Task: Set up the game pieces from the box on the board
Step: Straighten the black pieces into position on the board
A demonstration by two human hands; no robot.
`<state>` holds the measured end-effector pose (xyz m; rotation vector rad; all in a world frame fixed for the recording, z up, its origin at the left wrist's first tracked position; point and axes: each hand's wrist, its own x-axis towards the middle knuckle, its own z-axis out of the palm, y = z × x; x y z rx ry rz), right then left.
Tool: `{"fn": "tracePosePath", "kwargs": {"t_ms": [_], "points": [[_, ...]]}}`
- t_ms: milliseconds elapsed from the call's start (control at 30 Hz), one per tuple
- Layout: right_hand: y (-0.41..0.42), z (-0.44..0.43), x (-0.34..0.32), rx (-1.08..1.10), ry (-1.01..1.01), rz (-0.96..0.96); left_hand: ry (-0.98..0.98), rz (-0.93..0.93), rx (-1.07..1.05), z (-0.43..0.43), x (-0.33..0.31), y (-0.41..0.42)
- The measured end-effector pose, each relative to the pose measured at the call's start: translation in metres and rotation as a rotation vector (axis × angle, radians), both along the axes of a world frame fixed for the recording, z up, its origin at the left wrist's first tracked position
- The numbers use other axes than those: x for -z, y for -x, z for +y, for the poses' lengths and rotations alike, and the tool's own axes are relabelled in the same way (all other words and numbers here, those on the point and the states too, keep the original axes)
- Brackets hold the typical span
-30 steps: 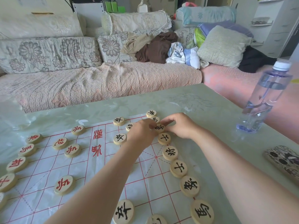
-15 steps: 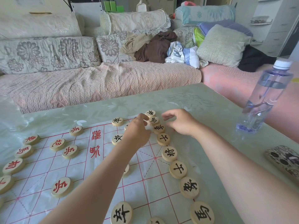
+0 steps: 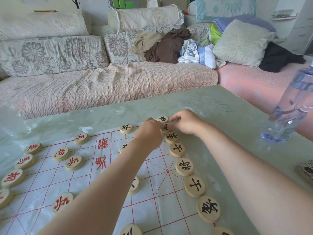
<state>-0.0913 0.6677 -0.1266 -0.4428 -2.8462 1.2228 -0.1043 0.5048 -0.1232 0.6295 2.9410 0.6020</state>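
Both hands work at the far right corner of the thin white board sheet with red grid lines (image 3: 157, 180), which lies flat on the pale green desk (image 3: 228, 116). The left hand (image 3: 149, 134) and the right hand (image 3: 186, 123) meet with curled fingers around one round wooden disc with a black character (image 3: 165, 128), the second in the black-lettered row (image 3: 184, 167) along the board's right edge. Fingertips touch it, but I cannot tell whether either hand actually pinches it. Red-lettered wooden discs (image 3: 74, 162) stand on the left side. No box is in view.

The step in hand looks like seating this disc on its line crossing. Next it probably needs a small nudge without disturbing its close neighbours, well clear of the clear plastic water bottle (image 3: 288, 119).
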Motion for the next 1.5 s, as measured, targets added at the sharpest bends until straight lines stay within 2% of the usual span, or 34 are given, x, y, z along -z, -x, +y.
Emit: {"fn": "tracePosePath", "kwargs": {"t_ms": [200, 367, 600, 767, 967, 1200, 1500], "points": [[0.001, 0.0, 0.007, 0.076, -0.047, 0.083, -0.04, 0.034, 0.034, -0.003, -0.004, 0.004], [-0.002, 0.006, 0.002, -0.01, 0.016, 0.042, -0.054, 0.136, 0.006, -0.001, -0.001, 0.008], [0.003, 0.002, 0.01, 0.063, -0.076, 0.099, 0.016, 0.186, 0.001, -0.003, 0.005, 0.012], [-0.002, 0.006, 0.003, -0.072, 0.021, 0.065, -0.002, 0.207, 0.002, -0.003, 0.007, 0.01], [0.002, 0.0, 0.011, 0.0, -0.021, 0.138, -0.021, 0.209, 0.007, -0.003, 0.006, 0.006], [-0.005, 0.007, 0.002, -0.164, 0.06, 0.114, -0.065, 0.181, 0.005, -0.004, 0.009, 0.009], [0.0, 0.01, 0.007, -0.201, 0.034, 0.139, -0.08, 0.181, -0.01, -0.006, 0.008, 0.01]]}}
